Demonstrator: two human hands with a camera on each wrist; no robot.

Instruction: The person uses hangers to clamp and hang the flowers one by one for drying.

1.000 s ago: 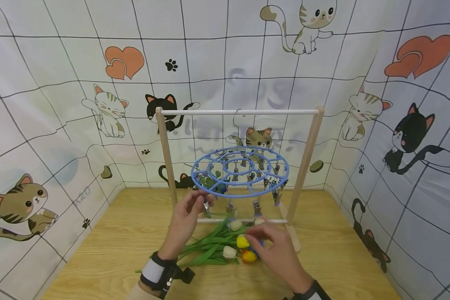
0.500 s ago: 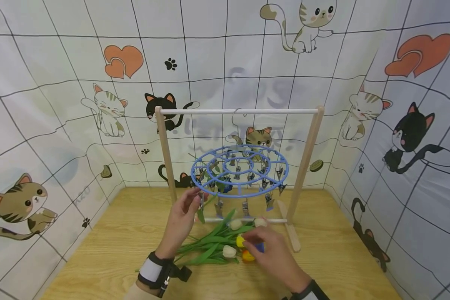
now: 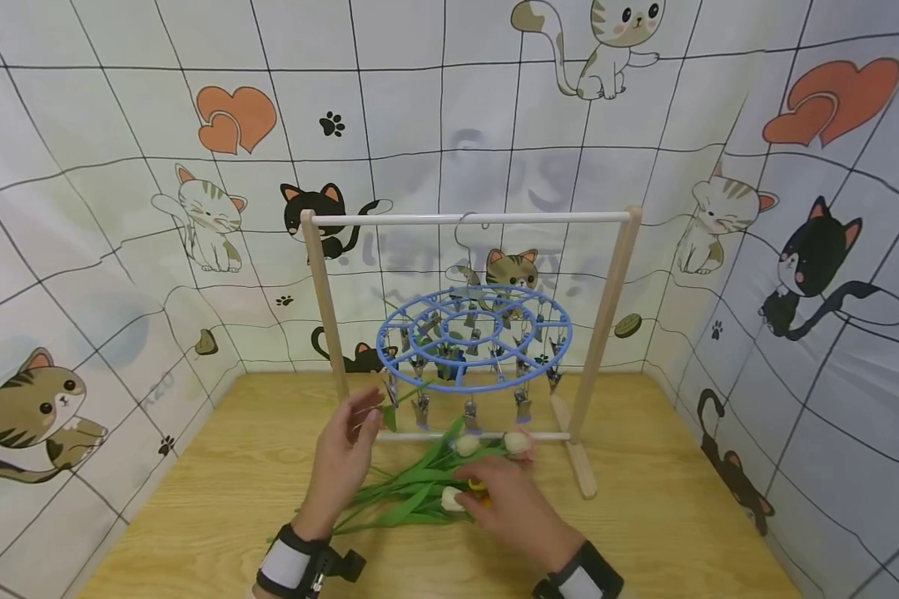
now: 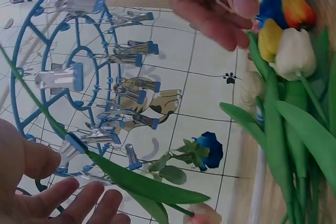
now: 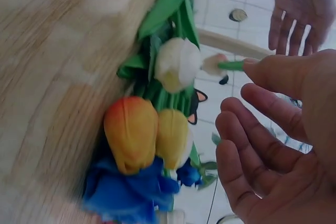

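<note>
A blue round clip hanger hangs with several metal clips under its rings. One clip bites a green tulip stem, whose leaf and pale pink head hang below. Beside this clip my left hand is spread and grips nothing. A blue rose hangs from the hanger farther back. On the table lies a bunch of artificial flowers: a white tulip, an orange tulip, a yellow tulip and a blue flower. Over their heads my right hand hovers, fingers loosely bent, holding nothing.
A wooden rack with a white top bar carries the hanger by its hook. Its foot stands on the wooden table. Cat-print cloth surrounds the table on the back and sides.
The left hand has let go of the clip and drawn slightly left and down. Turning a little, the hanger has shifted its clips and the blue rose. My right hand has moved left over the flower heads.
</note>
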